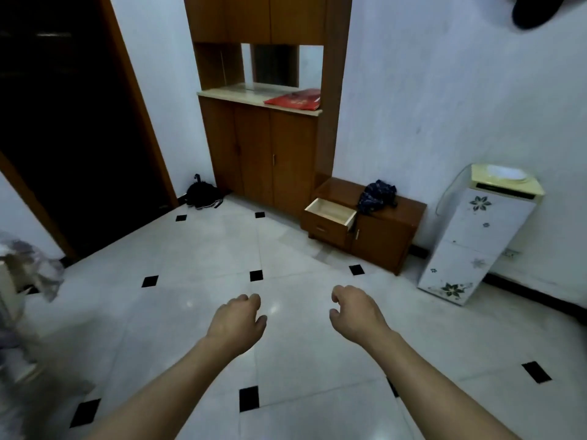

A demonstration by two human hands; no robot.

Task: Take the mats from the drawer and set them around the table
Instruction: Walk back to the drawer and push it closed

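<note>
A low brown cabinet stands against the far wall with its top left drawer pulled open. The drawer's pale inside shows no mats from here. No table is in view. My left hand and my right hand hang over the tiled floor, well short of the cabinet. Both have loosely curled fingers and hold nothing.
A tall wooden cupboard carries a red flat packet on its counter. Dark cloth lies on the low cabinet. A white floral water dispenser stands at right. A dark doorway and a black bag are at left.
</note>
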